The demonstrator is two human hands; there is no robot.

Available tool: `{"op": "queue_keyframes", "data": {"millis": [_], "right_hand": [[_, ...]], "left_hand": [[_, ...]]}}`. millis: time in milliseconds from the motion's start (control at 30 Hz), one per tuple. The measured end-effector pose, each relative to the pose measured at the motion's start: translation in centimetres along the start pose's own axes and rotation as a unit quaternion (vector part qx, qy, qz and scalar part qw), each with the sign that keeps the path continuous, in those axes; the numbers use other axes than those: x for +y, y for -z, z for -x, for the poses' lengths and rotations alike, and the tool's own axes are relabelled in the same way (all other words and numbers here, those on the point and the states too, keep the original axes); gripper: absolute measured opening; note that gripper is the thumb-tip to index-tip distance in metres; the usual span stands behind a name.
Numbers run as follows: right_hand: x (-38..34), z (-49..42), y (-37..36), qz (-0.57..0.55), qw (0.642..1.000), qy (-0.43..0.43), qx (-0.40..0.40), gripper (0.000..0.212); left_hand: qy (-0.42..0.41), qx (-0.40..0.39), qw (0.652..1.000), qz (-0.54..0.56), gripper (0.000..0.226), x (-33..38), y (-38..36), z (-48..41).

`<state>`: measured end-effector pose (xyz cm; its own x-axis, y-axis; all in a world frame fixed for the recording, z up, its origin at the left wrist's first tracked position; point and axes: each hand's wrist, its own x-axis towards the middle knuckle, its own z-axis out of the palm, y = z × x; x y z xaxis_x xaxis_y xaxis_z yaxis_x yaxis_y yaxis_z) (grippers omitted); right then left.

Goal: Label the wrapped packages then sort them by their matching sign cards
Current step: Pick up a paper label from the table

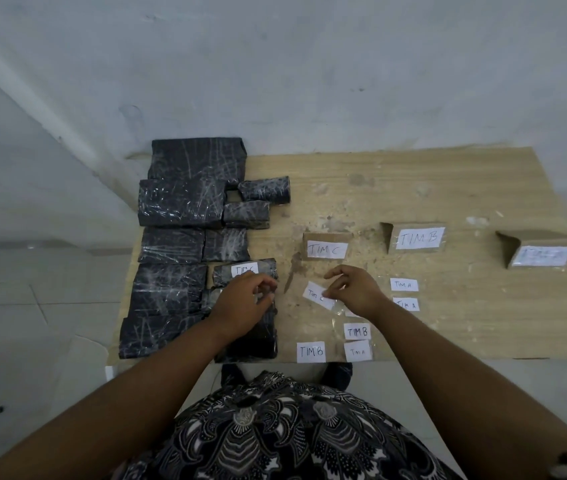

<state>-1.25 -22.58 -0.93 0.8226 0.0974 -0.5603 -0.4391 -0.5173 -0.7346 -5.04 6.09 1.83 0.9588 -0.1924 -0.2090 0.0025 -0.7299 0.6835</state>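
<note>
Forearms (157, 368) over tabletop (465, 334). Right grip (351, 292) pinches TIM C label (315, 294); left grip (244, 301) curled on black package (251, 344), hold unclear. Lay label centred, press flat, smooth outward.

Black wrapped packages (178, 202) lie closely together at the left, and one small package (265, 268) bears a white "TIM C" label. Loose paper labels (357, 331) lie flat to their right, before three standing brown sign cards (419, 238).

Left hand (244, 300) palm down, fingers curled, right hand (356, 292) fingertips pinching
</note>
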Motion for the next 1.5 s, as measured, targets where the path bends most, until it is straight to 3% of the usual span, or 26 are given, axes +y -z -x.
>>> {"op": "queue_keyframes", "data": {"millis": [200, 367, 567, 733, 867, 1067, 1300, 1400, 1500], "right_hand": [[-0.9, 0.3, 1.2, -0.048, 0.998, 0.016, -0.045, 0.028], [-1.8, 0.4, 1.8, -0.071, 0.990, 0.048, -0.113, 0.030], [-2.9, -0.4, 2.5, -0.022, 0.990, 0.051, -0.128, 0.026], [-3.1, -0.8, 2.7, -0.003, 0.991, 0.014, -0.133, 0.012], [-3.1, -0.5, 1.9, -0.024, 0.990, -0.017, -0.138, 0.022], [-5.3, 1.2, -3.3, -0.164, 0.972, -0.066, -0.155, 0.024], [-6.8, 2.8, -10.4, -0.161, 0.981, -0.070, -0.078, 0.017], [-6.5, 3.6, -11.9, -0.164, 0.981, -0.080, -0.060, 0.008], [-6.0, 4.6, -13.2, -0.151, 0.985, -0.083, -0.031, 0.013]], "left_hand": [[0.051, -0.020, 0.997, 0.060, 0.033, 0.8, -1.0, -1.4], [0.151, -0.065, 0.973, 0.161, 0.071, 2.6, -2.2, -2.1], [0.201, 0.059, 0.944, 0.255, 0.012, 4.5, -2.3, -2.4], [0.233, 0.101, 0.922, 0.293, 0.010, 4.2, -3.1, -1.3], [0.245, 0.118, 0.908, 0.319, 0.004, 4.2, -3.0, 0.2], [0.228, 0.106, 0.933, 0.258, 0.008, 0.8, 1.5, 2.1], [0.264, 0.114, 0.927, 0.240, 0.005, -4.2, 3.7, 6.3], [0.262, 0.090, 0.939, 0.205, 0.007, -6.0, 3.8, 7.6], [0.231, 0.069, 0.960, 0.140, 0.012, -6.9, 3.7, 8.4]]}}
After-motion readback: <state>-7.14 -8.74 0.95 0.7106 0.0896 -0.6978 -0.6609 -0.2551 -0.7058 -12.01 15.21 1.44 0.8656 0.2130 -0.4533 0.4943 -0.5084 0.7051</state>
